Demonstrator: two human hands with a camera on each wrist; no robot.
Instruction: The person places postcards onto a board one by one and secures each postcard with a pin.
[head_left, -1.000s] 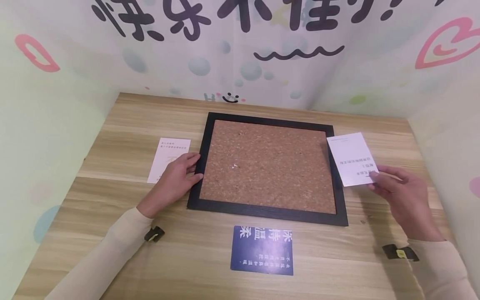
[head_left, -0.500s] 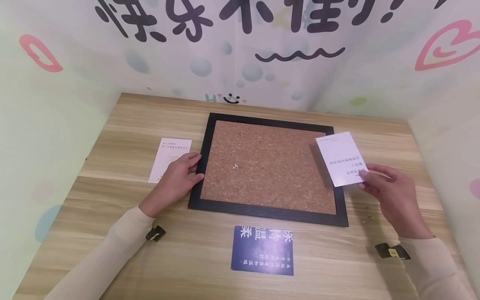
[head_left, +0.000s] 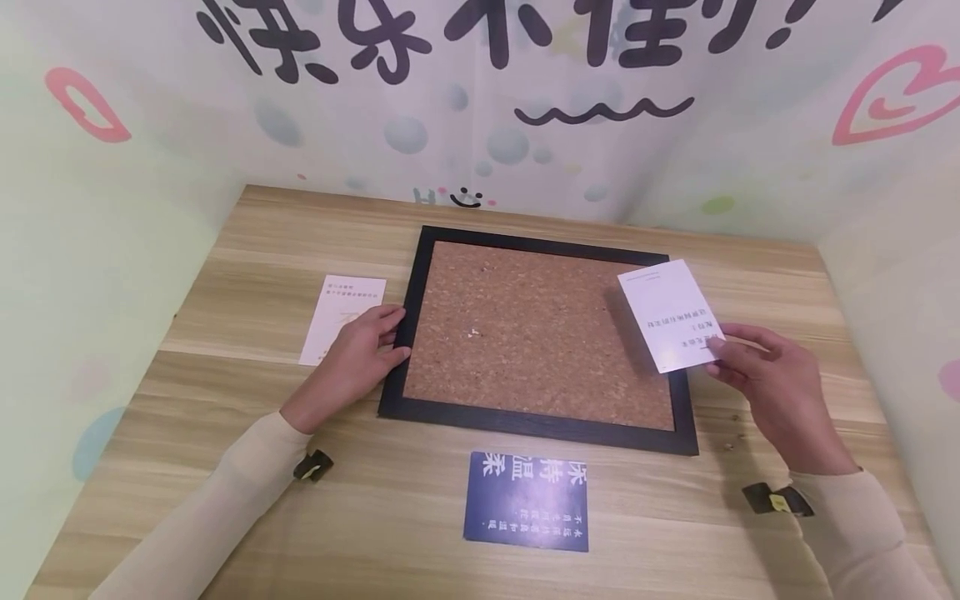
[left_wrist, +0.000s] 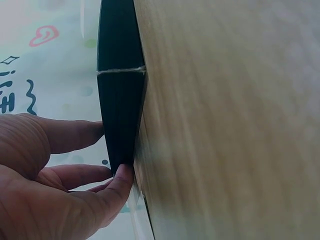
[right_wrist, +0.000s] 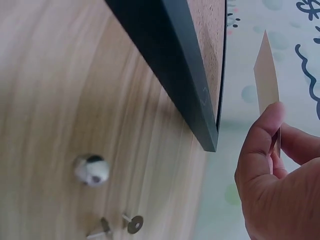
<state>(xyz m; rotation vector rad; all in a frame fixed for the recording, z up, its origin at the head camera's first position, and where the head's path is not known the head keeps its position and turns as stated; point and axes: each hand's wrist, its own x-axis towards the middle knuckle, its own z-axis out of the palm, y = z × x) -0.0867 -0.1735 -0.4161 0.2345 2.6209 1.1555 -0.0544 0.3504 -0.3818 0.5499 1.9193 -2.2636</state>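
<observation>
A corkboard in a black frame [head_left: 540, 333] lies flat on the table. My left hand [head_left: 352, 358] holds its left edge, thumb and fingers at the black rim; in the left wrist view a fingertip [left_wrist: 123, 175] reaches the lower part of the rim. A white card with printed text [head_left: 667, 312] is pinched between thumb and fingers of my right hand [head_left: 783, 383], tilted over the board's right edge. Seen edge-on in the right wrist view, that card [right_wrist: 267, 75] stands clear above the frame, and its shadow falls on the cork.
A white card [head_left: 330, 300] lies left of the board, partly under my left hand. A dark blue card [head_left: 525, 508] lies in front of it. Thumbtacks [right_wrist: 135, 225] and a blurred whitish knob [right_wrist: 92, 170] sit on the wooden table [head_left: 262, 517] right of the board. Printed walls enclose it.
My right hand has moved left with the white card, from beside the board's right edge to above it. My left hand stays on the frame.
</observation>
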